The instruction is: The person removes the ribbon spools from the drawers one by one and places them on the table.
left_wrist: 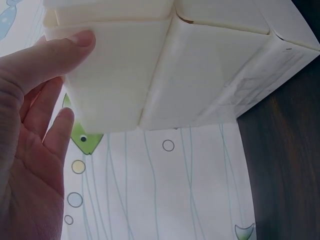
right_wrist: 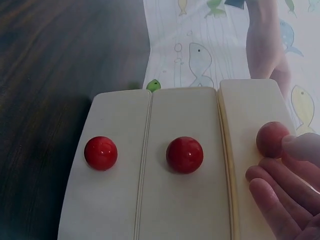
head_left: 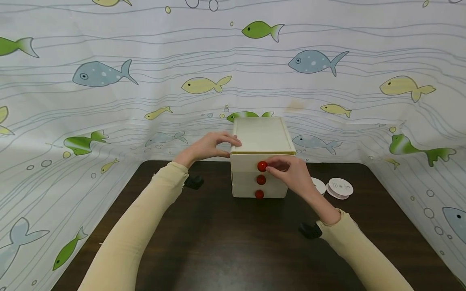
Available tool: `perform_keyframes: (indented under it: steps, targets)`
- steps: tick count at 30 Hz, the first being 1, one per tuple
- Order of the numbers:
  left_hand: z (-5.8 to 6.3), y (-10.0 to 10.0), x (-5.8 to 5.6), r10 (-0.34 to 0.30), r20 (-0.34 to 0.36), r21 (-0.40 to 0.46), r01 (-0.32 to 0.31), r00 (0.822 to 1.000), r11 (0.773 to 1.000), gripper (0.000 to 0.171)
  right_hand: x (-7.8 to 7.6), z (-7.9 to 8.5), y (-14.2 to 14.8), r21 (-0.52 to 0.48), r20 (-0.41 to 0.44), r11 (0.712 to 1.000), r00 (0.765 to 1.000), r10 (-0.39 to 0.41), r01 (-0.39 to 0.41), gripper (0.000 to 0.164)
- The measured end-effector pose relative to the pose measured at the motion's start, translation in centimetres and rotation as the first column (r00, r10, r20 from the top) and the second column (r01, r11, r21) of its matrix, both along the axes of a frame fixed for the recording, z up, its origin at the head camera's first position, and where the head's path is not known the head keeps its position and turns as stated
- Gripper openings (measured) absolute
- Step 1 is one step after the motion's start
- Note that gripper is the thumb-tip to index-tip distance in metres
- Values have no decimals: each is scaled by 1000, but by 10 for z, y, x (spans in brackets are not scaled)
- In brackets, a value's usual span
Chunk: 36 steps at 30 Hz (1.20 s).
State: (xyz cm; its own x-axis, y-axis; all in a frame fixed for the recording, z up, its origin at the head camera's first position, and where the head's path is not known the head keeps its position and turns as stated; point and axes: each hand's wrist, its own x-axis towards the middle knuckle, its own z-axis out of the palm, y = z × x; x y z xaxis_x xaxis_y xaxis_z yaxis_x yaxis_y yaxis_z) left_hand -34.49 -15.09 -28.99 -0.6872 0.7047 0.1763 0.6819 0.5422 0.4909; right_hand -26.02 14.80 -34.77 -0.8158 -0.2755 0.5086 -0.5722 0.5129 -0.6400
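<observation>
A small white drawer box (head_left: 260,135) stands on a dark table, with three drawers stacked one above another and a round red knob on each. My right hand (head_left: 294,173) pinches the top drawer's red knob (right_wrist: 272,140) between thumb and fingers. That drawer's front (right_wrist: 255,110) juts slightly past the two below. At the upper left edge of the box, my left hand (head_left: 209,145) rests with its fingertips on the top and the thumb (left_wrist: 75,45) against the side. The middle knob (right_wrist: 184,155) and bottom knob (right_wrist: 101,153) are untouched.
White ribbon spools (head_left: 340,188) lie on the table just right of the box, one partly behind my right wrist. A fish-patterned cloth (head_left: 204,48) rises behind the dark table (head_left: 218,250) and along both sides. Black wrist devices (head_left: 194,182) hang under the sleeves.
</observation>
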Motion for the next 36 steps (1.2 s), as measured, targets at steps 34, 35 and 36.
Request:
perform_keyframes:
  steps: [34, 35, 36]
  targets:
    - [1, 0, 2, 10, 11, 18, -10, 1000, 1000, 42, -13, -7, -3, -76, 58, 996, 997, -42, 46, 21]
    - [1, 0, 2, 8, 11, 21, -8, 1000, 1000, 42, -12, -7, -3, -78, 50, 996, 998, -48, 52, 21]
    - [1, 1, 3, 8, 12, 23, -8, 1000, 1000, 42, -11, -8, -4, -79, 41, 995, 998, -54, 57, 21]
